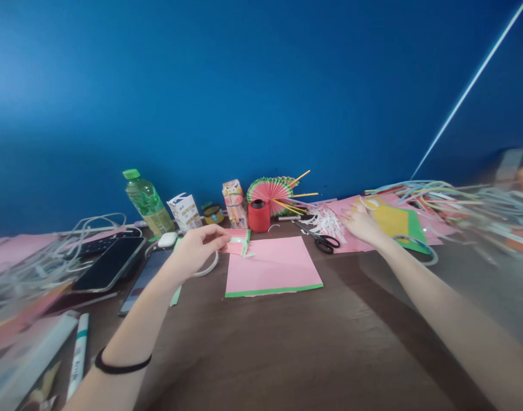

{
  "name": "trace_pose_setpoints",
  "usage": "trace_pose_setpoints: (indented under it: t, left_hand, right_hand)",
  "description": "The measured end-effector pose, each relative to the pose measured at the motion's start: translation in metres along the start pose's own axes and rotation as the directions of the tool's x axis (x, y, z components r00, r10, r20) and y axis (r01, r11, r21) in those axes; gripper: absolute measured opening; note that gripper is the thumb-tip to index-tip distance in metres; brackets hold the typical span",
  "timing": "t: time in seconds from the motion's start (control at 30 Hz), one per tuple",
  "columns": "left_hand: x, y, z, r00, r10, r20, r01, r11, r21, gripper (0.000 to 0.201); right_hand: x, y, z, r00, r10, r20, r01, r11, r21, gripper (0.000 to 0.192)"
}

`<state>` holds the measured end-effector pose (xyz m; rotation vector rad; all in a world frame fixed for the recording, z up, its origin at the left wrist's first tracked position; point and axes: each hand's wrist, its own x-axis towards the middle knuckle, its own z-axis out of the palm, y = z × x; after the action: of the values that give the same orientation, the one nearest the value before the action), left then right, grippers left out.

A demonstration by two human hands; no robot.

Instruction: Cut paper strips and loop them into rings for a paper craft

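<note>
My left hand pinches a small pleated strip of pink paper with a green edge between thumb and fingers. The strip overlaps the top left corner of a flat pink sheet, which has a green border along its near side. Out to the right, my right hand reaches over more pink paper, its fingers apart beside a heap of white paper shreds. Black-handled scissors lie just left of it. A yellow and green paper piece is behind the right wrist.
A folded watermelon fan stands by the wall behind a red thread spool. A green-capped bottle, cartons, phones and a marker are on the left. Tangled coloured strips lie at the right.
</note>
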<state>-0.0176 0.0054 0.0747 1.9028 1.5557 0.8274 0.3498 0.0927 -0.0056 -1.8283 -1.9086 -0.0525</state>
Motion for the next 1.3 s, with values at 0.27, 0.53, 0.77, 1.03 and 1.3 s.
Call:
trace_pose_setpoints:
  t: [0.27, 0.53, 0.77, 1.03, 1.3]
  left_hand:
    - [-0.007, 0.011, 0.0, 0.995, 0.027, 0.094, -0.029, 0.999, 0.024, 0.026]
    - [-0.014, 0.019, 0.005, 0.955, 0.136, 0.265, -0.107, 0.987, -0.122, 0.02]
    - [-0.022, 0.029, 0.014, 0.887, 0.204, 0.415, -0.121, 0.969, -0.217, 0.019]
    - [-0.025, 0.033, 0.012, 0.918, 0.172, 0.358, -0.108, 0.976, -0.192, 0.019]
    - [-0.018, 0.024, 0.011, 0.955, 0.18, 0.236, -0.158, 0.982, -0.106, 0.016]
  right_hand:
    - [-0.012, -0.043, -0.005, 0.989, -0.087, 0.118, 0.004, 0.82, 0.572, 0.026]
    - [-0.054, -0.114, -0.022, 0.762, -0.584, 0.281, 0.083, 0.517, 0.852, 0.035]
    - [-0.075, -0.14, -0.034, 0.539, -0.766, 0.35, -0.095, 0.357, 0.929, 0.034]
    - [-0.076, -0.142, -0.054, 0.595, -0.657, 0.463, -0.198, 0.438, 0.877, 0.03]
    - [-0.062, -0.126, -0.056, 0.656, -0.5, 0.565, -0.253, 0.56, 0.789, 0.026]
